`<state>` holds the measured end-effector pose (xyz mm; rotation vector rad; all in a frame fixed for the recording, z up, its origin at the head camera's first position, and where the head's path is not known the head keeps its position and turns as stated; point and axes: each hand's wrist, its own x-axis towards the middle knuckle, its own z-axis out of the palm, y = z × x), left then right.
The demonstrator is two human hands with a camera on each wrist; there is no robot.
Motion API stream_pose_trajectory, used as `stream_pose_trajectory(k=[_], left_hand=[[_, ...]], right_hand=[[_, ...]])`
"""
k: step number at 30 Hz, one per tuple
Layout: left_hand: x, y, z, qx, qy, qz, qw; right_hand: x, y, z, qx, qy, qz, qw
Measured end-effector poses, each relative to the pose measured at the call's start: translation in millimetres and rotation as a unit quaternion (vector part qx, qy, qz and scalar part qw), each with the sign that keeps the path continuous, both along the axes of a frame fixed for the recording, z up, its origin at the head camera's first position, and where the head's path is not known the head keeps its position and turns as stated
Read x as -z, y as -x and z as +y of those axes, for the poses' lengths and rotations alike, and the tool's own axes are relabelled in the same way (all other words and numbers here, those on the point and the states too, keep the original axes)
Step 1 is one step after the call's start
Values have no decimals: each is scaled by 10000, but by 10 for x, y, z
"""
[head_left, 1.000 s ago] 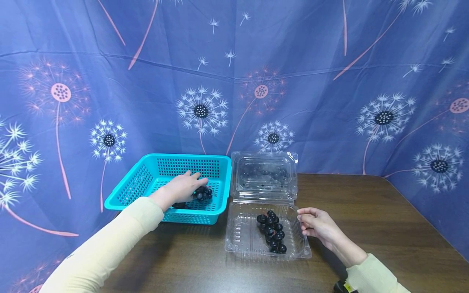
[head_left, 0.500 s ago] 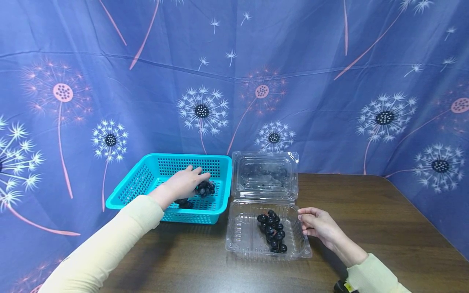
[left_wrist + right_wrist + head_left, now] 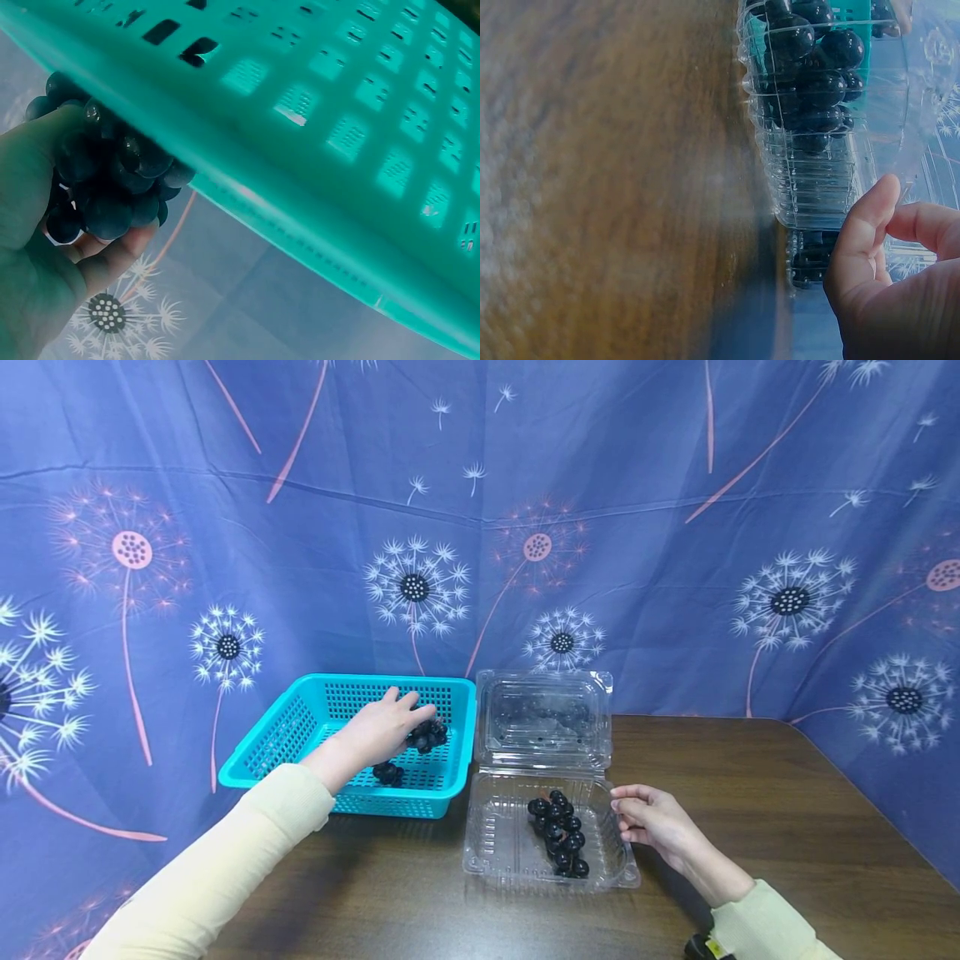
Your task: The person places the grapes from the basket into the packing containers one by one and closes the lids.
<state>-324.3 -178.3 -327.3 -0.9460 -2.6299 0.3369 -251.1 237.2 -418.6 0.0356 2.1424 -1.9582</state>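
Observation:
A bunch of dark grapes (image 3: 427, 737) is gripped by my left hand (image 3: 378, 727), over the inside of the turquoise plastic basket (image 3: 247, 767). In the left wrist view, the thumb and fingers curl round these grapes (image 3: 109, 202) close to the basket's rim. Another, smaller dark bunch (image 3: 387, 773) lies on the basket floor below the wrist. My right hand (image 3: 656, 824) pinches the right edge of an open clear plastic clamshell box (image 3: 495, 839). Inside its base lies a bunch of black grapes (image 3: 558, 835); the right wrist view shows them through the clear wall.
The clamshell's lid (image 3: 543, 722) stands tipped back behind its base, right beside the basket. Everything rests on a brown wooden table (image 3: 720, 768). A blue dandelion-print cloth (image 3: 645, 552) hangs along the back and right side.
My left hand has lifted slightly, up and to the right, with the grapes. The smaller bunch in the basket now shows more fully. My right hand stays on the box edge.

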Motion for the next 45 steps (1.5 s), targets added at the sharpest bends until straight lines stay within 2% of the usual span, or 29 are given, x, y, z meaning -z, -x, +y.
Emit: stream_pose_trajectory(k=[13, 19, 29, 34, 45], left_hand=[[-81, -137, 57, -41, -335, 704, 9969], [-159, -206, 85, -42, -515, 900, 9946], [-296, -290, 158, 205, -695, 1136, 9909], [-354, -328, 212, 437, -740, 1224, 9888], [-466, -401, 369, 939, -878, 1631, 9782]], right_hand=[[4, 4, 8, -23, 5, -2, 10000], [-3, 5, -2, -15, 8, -20, 10000], [-20, 24, -7, 38, -102, -31, 9999], [-15, 24, -7, 38, -82, -46, 9999], [-6, 19, -4, 68, -115, -70, 9999]])
